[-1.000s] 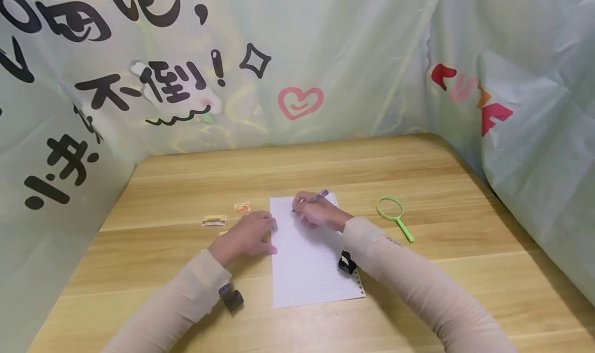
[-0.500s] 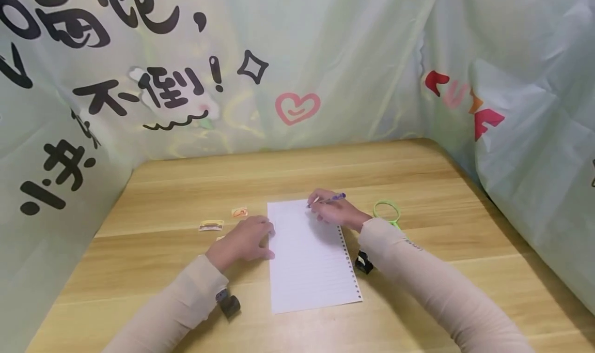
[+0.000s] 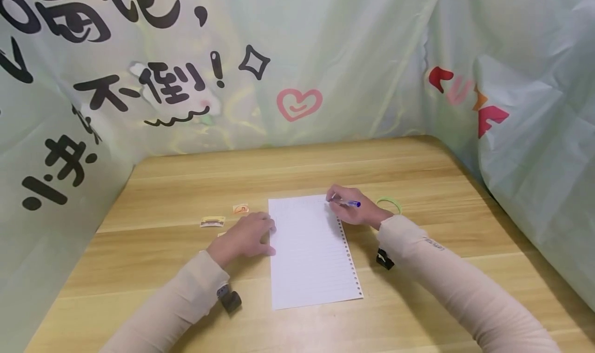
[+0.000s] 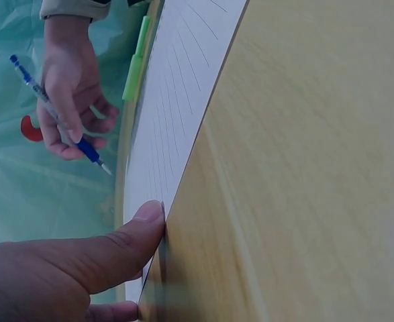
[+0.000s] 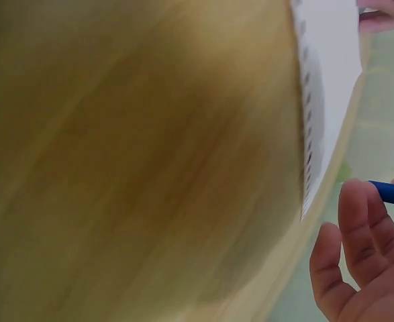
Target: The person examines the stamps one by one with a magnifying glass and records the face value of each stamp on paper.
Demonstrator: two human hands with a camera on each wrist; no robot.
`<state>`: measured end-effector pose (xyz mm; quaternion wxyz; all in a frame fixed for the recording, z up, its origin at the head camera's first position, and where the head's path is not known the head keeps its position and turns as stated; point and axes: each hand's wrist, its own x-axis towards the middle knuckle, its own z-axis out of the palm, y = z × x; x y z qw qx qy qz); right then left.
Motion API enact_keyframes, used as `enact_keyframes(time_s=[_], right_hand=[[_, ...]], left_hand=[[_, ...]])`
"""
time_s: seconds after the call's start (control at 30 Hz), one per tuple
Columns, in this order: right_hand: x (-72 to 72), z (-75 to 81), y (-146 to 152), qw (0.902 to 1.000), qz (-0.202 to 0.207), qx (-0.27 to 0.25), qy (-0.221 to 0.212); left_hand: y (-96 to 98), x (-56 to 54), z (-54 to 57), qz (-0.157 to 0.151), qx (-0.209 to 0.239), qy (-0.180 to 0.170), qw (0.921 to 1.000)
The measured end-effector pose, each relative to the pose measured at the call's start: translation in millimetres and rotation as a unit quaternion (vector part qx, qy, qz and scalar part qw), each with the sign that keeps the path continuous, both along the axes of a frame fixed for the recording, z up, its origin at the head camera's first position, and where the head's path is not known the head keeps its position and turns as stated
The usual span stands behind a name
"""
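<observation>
A lined sheet of loose-leaf paper, punched with holes down its right side, lies on the table. My left hand rests at its left edge; in the left wrist view the thumb touches the paper's margin. Near the top right corner, my right hand holds a blue pen between thumb and fingers. The left wrist view shows the whole pen, its tip off the sheet. Only the pen's blue grip appears in the right wrist view, beside the fingers.
Two small printed cards, one yellow and one orange, lie left of the paper, with another partly under my left hand. A green ring-shaped tool is half hidden behind my right forearm. Printed cloth surrounds the wooden table.
My right hand has moved rightward with the pen, from the sheet's upper left part to its top right corner, and its forearm now covers the green tool's handle. My left hand stays put.
</observation>
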<state>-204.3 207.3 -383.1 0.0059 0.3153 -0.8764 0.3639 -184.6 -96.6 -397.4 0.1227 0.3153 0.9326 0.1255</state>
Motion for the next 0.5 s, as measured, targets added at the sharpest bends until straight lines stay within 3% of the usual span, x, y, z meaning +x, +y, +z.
enact_keyframes(time_s=[0.13, 0.27, 0.4, 0.5], right_hand=[[0.0, -0.7, 9, 0.9957, 0.039, 0.011, 0.084], [2.2, 0.6, 14, 0.9903, 0.04, 0.03, 0.13], [6.4, 2.2, 17, 0.9858, 0.012, 0.086, 0.143], [9.1, 3.4, 21, 0.9833, -0.021, 0.143, 0.111]], left_hand=[[0.0, -0.3, -0.2, 0.0, -0.004, 0.005, 1.0], [0.1, 0.1, 0.8, 0.0, -0.004, 0.004, 1.0], [0.2, 1.3, 2.3, 0.0, -0.005, 0.002, 1.0], [0.1, 1.5, 2.1, 0.002, -0.008, 0.002, 1.0]])
